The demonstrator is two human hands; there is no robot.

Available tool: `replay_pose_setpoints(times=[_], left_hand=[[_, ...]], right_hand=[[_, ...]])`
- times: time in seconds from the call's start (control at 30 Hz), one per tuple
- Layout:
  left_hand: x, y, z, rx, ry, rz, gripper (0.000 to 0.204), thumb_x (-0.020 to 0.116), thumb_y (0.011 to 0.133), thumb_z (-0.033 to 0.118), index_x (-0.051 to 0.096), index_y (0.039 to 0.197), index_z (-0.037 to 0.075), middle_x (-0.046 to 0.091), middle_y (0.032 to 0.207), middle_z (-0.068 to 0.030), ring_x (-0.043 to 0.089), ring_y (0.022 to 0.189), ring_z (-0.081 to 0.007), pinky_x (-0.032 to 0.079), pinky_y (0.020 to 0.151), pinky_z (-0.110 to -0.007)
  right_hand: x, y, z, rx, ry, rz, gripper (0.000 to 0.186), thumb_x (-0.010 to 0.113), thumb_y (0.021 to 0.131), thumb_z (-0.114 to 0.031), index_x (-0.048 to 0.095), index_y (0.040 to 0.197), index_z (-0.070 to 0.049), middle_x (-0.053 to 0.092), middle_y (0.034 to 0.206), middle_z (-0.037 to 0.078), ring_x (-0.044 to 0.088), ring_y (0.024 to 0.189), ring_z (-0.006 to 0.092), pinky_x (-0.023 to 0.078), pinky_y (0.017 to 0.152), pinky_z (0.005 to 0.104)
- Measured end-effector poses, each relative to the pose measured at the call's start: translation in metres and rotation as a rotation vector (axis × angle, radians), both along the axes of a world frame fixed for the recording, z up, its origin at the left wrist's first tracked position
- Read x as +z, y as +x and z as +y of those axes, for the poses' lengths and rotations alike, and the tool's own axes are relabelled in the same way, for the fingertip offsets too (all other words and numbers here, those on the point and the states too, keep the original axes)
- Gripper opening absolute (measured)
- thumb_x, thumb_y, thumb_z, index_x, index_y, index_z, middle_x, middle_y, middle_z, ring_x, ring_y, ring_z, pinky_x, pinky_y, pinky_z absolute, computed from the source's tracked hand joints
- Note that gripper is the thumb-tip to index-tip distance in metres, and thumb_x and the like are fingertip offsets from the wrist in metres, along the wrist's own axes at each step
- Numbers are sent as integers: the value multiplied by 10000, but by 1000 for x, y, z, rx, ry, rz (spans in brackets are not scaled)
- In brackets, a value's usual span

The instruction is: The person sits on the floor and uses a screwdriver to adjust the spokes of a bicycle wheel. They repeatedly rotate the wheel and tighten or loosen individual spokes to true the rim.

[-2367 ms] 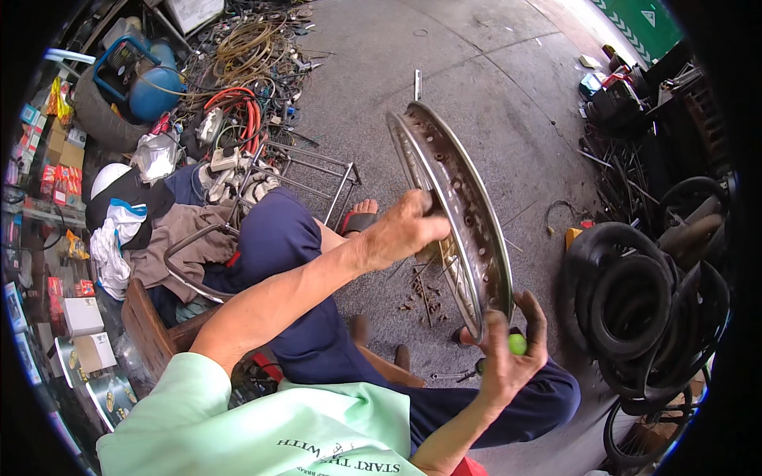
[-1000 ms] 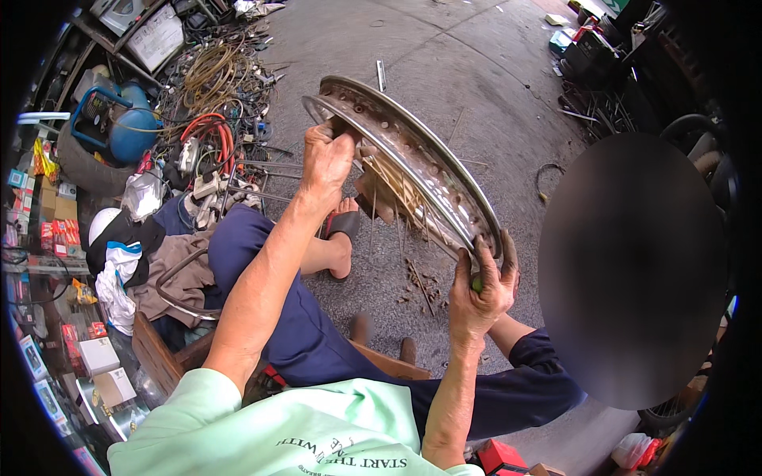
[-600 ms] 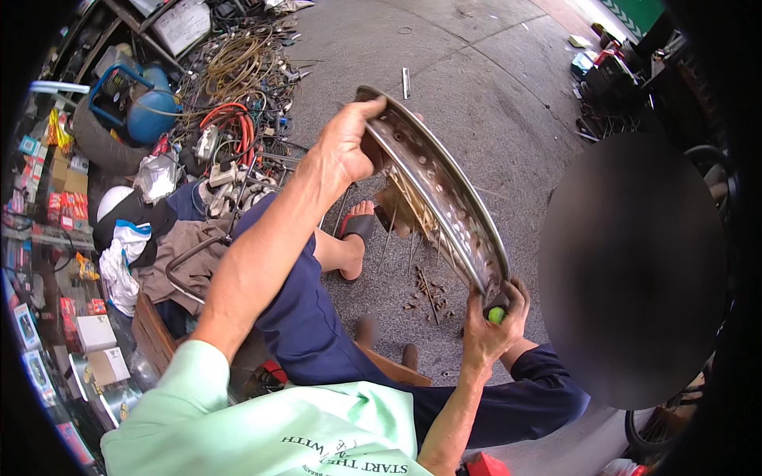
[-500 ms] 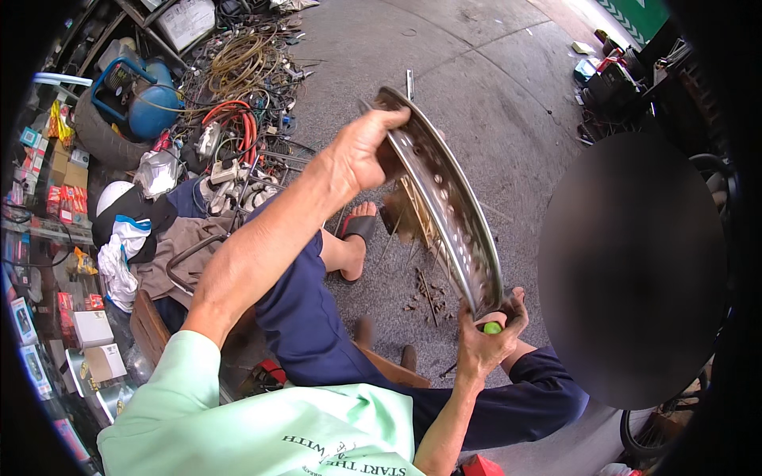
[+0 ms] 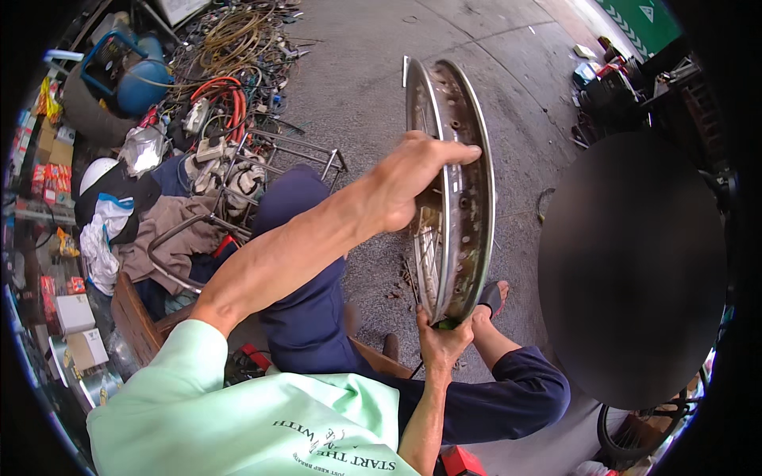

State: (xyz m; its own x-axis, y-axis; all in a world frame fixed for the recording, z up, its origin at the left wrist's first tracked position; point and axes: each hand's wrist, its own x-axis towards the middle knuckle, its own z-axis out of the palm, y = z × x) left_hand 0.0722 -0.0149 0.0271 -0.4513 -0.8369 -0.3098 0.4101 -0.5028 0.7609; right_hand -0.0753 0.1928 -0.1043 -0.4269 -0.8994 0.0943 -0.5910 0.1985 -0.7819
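Note:
A metal wheel rim (image 5: 468,190) with holes along its rusty inner channel stands on edge before me, tilted slightly. Thin spokes (image 5: 426,254) show inside its hoop. My left hand (image 5: 417,170) grips the rim at its middle, fingers laid across the channel. At the near end, my right hand (image 5: 444,339) holds the rim from below. A small bright green object (image 5: 448,324) shows between that hand and the rim, mostly hidden; its kind I cannot make out.
Tangled cables (image 5: 238,40), an orange hose (image 5: 230,107) and a blue tank (image 5: 144,86) lie at the far left. Nearer stand a metal-tube frame (image 5: 178,238) and boxed goods (image 5: 75,313). A bicycle wheel (image 5: 641,428) is at lower right.
The rim has turned more upright and swung to face me edge-on. My left hand has moved right and down along it; my right hand has shifted left.

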Motion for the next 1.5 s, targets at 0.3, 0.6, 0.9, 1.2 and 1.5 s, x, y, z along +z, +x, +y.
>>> replay_pose_setpoints(times=[0.3,0.6,0.9,1.2,1.5], left_hand=[[-44,-5,-5,-81,-303,-347,330,656,925,223,603,635,74,382,554,50,352,520,-77,306,471,-302],[-7,2,11,-100,-53,-449,499,674,858,526,700,990,46,662,855,-31,596,804,-118,408,810,-450],[10,9,-10,111,-81,-398,304,689,905,360,725,1008,77,695,858,-8,658,765,-138,525,696,-314],[-10,-4,5,-212,84,-102,143,680,870,145,690,899,6,723,826,-118,712,676,-203,613,605,-354],[-6,0,19,-177,117,-79,330,656,924,363,677,1052,59,716,936,-76,688,815,-170,549,785,-355]], right_hand=[[14,-20,-12,71,276,-157,564,903,668,-170,606,1096,46,690,928,155,700,833,244,556,756,352],[100,-5,-46,129,-46,42,652,861,696,-138,561,1251,29,693,950,146,709,815,245,570,751,337],[97,-6,-25,142,56,93,577,824,662,-95,575,1165,38,676,901,144,681,764,275,553,729,354],[105,-10,-6,100,33,131,658,855,680,-122,563,1248,39,677,967,179,696,840,325,554,785,372],[127,-1,-20,92,23,131,682,859,694,-147,546,1271,40,674,1032,191,699,895,353,559,794,386]])
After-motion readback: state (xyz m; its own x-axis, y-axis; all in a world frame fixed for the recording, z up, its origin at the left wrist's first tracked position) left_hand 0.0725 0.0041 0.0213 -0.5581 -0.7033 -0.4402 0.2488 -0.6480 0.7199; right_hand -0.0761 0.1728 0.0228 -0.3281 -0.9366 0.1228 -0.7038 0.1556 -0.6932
